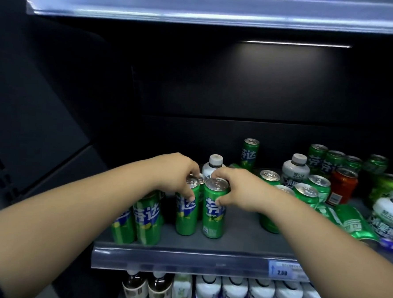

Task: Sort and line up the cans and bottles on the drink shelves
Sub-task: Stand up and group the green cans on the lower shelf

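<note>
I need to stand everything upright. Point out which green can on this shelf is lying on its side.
The green can lying on its side is at the right front, beside the white bottle; the others stand upright.

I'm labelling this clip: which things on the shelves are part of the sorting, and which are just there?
In play: left hand and right hand gripping two green cans; red can; fallen green can; white bottle.
Just there: price tag; lower-shelf bottles.
</note>
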Action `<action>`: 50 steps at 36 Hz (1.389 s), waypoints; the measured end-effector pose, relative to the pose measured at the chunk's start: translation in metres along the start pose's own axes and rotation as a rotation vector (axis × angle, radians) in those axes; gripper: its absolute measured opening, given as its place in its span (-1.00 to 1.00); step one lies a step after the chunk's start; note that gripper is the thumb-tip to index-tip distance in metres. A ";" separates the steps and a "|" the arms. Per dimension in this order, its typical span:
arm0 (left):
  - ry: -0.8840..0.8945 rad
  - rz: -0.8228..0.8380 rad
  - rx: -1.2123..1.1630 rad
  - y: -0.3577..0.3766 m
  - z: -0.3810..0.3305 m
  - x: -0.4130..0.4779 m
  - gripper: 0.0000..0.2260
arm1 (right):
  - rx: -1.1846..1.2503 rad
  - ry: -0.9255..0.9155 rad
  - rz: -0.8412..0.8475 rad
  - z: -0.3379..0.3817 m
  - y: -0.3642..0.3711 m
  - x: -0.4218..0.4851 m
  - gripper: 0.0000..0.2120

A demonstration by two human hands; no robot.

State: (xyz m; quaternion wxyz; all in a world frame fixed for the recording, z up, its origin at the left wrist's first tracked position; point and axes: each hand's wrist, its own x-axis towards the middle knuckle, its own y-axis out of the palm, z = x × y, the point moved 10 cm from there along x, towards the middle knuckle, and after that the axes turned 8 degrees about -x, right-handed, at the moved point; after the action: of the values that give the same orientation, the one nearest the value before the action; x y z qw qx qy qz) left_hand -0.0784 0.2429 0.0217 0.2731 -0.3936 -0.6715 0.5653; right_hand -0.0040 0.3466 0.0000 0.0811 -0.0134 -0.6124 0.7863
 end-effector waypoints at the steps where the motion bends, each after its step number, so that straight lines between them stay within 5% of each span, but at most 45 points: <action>1: -0.006 -0.004 0.000 -0.001 0.001 0.002 -0.41 | 0.004 0.001 0.000 0.000 0.000 0.000 -0.49; 23: -0.087 0.004 -0.032 -0.009 0.026 0.012 -0.49 | 0.147 0.066 -0.012 -0.005 0.000 0.019 -0.52; 37: -0.097 0.015 0.024 -0.013 0.033 -0.008 -0.43 | 0.216 -0.092 0.072 0.040 0.017 0.006 -0.51; 43: -0.048 0.103 -0.096 -0.005 0.040 -0.013 -0.53 | 0.329 -0.090 0.078 0.044 0.027 0.003 -0.49; 50: -0.040 -0.020 -0.250 -0.006 0.052 -0.010 -0.68 | 0.479 -0.008 0.053 0.031 0.039 0.002 -0.41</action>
State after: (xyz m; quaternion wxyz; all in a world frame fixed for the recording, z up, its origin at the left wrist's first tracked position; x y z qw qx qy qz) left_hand -0.1168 0.2058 0.0169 0.2140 -0.4066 -0.7459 0.4823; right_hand -0.0140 0.3073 -0.0301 0.0587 -0.0070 -0.4084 0.9109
